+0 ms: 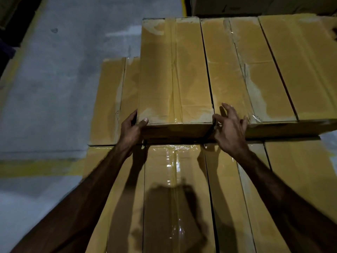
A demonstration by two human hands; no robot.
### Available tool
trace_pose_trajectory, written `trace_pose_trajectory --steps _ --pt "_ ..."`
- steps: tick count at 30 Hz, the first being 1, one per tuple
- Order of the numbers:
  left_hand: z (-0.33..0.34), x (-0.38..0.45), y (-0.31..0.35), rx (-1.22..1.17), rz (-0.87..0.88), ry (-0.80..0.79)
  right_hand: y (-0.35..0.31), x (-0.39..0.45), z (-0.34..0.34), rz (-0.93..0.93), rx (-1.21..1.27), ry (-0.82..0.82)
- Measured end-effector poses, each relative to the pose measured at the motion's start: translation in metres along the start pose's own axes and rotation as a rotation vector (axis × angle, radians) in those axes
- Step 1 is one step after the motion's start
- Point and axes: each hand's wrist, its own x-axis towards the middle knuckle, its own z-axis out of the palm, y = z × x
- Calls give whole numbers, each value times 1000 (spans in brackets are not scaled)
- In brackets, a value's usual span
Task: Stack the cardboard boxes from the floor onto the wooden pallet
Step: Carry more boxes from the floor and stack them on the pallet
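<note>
The left hand (131,127) grips the near left corner of a long taped cardboard box (173,73), thumb hooked over the top edge and fingers wrapped along the left side. The right hand (230,127) is spread wide at the box's near right corner, fingers loose and fanned; its thumb touches the corner while the fingertips (224,106) hover over or rest on the neighbouring box (235,73), which of the 2 I cannot tell, and it holds nothing. The gripped box lies on the upper layer of a stack, its right side tight against the neighbouring box, with 1 more box (299,61) in that row farther right. On its left a lower box (111,101) sticks out from beneath, its top uncovered. Nearer the person runs a lower row of boxes (175,189) wrapped in glossy clear tape, and both forearms reach across it, casting shadows on the tape. The grey concrete floor (54,79) lies to the left, crossed by a yellow painted line (36,168). More cartons (237,6) stand in shadow behind the stack. No part of the pallet shows under the boxes.
</note>
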Motion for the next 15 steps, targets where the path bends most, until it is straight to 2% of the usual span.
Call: trace_pose_trajectory --steps 5,15 --pt "7 -4 1 -79 -28 30 -23 10 1 310 251 -2" --pt "6 -6 -1 -100 -42 29 -24 18 -2 411 355 31"
